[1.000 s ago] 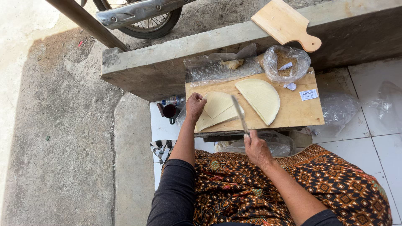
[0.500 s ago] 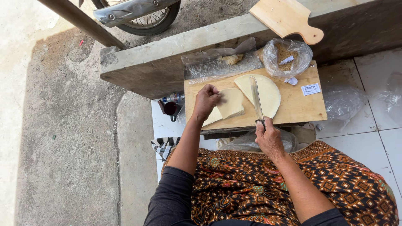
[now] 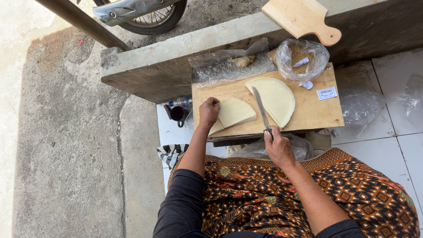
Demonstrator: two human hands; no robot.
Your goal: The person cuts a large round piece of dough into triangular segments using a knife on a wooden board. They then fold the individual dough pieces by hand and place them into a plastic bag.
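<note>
A wooden cutting board (image 3: 313, 114) lies in front of me. On it sit a pale half-round sheet of dough (image 3: 278, 98) and, to its left, a folded wedge-shaped piece of dough (image 3: 234, 113). My left hand (image 3: 208, 111) pinches the wedge's left edge. My right hand (image 3: 277, 147) grips the handle of a long knife (image 3: 261, 108) at the board's near edge; its blade points away from me and lies along the straight edge of the half-round.
A clear bag of brown crumbs (image 3: 302, 57) and a flat plastic bag (image 3: 229, 66) rest at the board's far side. A small paddle board (image 3: 304, 17) lies on the concrete ledge (image 3: 145, 66). A dark cup (image 3: 177, 113) stands left. A wheel (image 3: 150, 17) is beyond.
My left hand has folded the left dough piece into a wedge and shifted right. The knife swung from between the pieces onto the half-round's straight edge.
</note>
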